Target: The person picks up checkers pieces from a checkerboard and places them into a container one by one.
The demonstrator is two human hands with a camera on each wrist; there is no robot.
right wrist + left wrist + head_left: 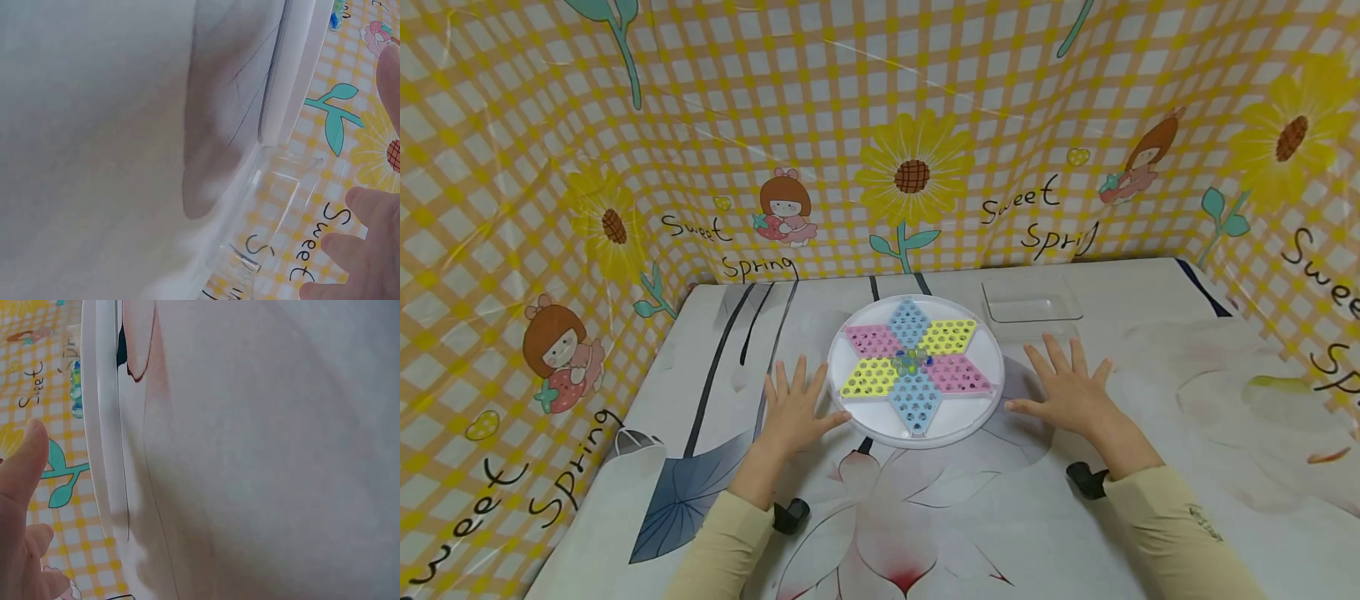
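A round white Chinese checkers board (865,417) lies on the table, its star points coloured pink, yellow and blue. Glass marbles (912,362) are clustered at the star's centre. To the left of the board, my left hand (795,410) is spread, thumb tip close to the rim. My right hand (1070,390) is spread on the other side, its thumb pointing at the board. Both hands hold nothing. In the left wrist view the thumb (30,456) stands near the board's edge (103,425); in the right wrist view the fingers (350,247) are apart.
Behind my right hand stands a clear plastic box (1032,309). The table is covered with a flower-printed cloth (895,533). A yellow checked curtain (850,83) rises around the back and sides. Near the left table edge lies a small white object (638,442).
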